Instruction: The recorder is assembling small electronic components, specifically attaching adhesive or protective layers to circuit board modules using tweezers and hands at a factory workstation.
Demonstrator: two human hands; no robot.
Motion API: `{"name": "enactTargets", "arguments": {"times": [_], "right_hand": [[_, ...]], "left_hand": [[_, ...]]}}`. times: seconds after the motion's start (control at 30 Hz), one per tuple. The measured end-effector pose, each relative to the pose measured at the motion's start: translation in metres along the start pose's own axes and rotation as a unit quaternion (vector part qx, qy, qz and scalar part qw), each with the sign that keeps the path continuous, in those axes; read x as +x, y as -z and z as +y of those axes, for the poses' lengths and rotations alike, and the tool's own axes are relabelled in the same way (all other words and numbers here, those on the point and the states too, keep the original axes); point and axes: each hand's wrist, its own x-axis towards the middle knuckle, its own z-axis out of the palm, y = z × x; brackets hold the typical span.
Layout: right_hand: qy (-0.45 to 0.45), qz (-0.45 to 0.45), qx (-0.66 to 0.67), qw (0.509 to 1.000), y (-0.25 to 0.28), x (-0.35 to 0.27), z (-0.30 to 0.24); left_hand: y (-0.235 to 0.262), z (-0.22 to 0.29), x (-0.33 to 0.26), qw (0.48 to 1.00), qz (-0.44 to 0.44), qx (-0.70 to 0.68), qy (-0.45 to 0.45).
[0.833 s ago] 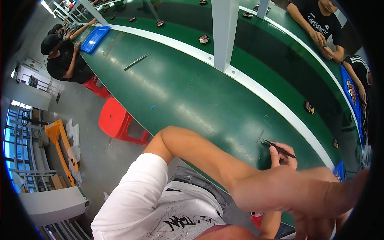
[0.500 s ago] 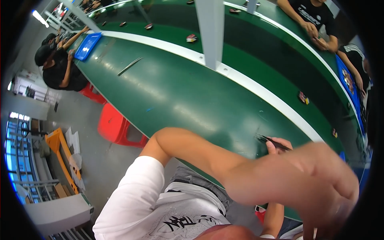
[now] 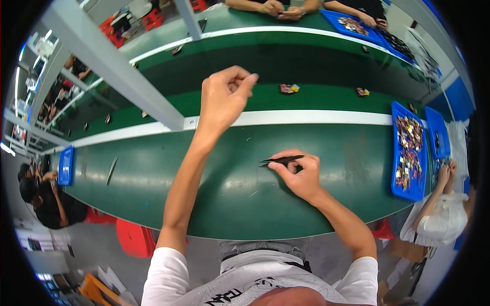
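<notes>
left hand [image 3: 224, 97] has swung forward-left of the right hand [image 3: 303, 174], loosely curled, contents hidden; right grips black tweezers [image 3: 286, 160], i judge light, springy, best pinched mid-shank.

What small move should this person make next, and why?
Perhaps ease the left hand rightward, toward the small multicoloured item beyond the white rail. In this view that item looks nearest to the hand, which is raised with nothing visible in its grasp, while the right hand holds black tweezers, their tips apart.
</notes>
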Motion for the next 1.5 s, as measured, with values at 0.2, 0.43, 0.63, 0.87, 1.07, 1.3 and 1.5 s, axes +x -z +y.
{"name": "enactTargets", "arguments": {"times": [0.2,0.43,0.63,0.87,1.07,1.3,1.5], "right_hand": [[0.008,0.000,0.005,1.000,0.000,0.000,0.008],[0.031,-0.012,-0.003,0.999,0.002,0.001,0.008],[0.029,-0.018,0.015,0.999,0.001,-0.002,0.007],[-0.016,-0.020,0.049,0.998,0.005,0.000,0.006],[-0.138,-0.020,0.197,0.970,0.006,0.003,0.006],[-0.147,-0.005,0.200,0.969,0.006,0.001,-0.004],[-0.095,0.020,0.112,0.989,0.013,0.004,-0.001]], "left_hand": [[-0.042,-0.082,0.040,0.986,-0.069,-0.047,0.143],[-0.100,-0.091,0.068,0.969,-0.077,0.147,0.183],[-0.091,-0.090,0.058,0.977,-0.059,0.067,0.194],[-0.050,-0.065,-0.011,0.972,-0.072,-0.142,0.171],[-0.026,-0.058,-0.093,0.949,-0.056,-0.207,0.231],[-0.030,-0.053,-0.122,0.941,-0.027,-0.255,0.220],[-0.033,-0.051,-0.133,0.944,-0.045,-0.250,0.209]]}}
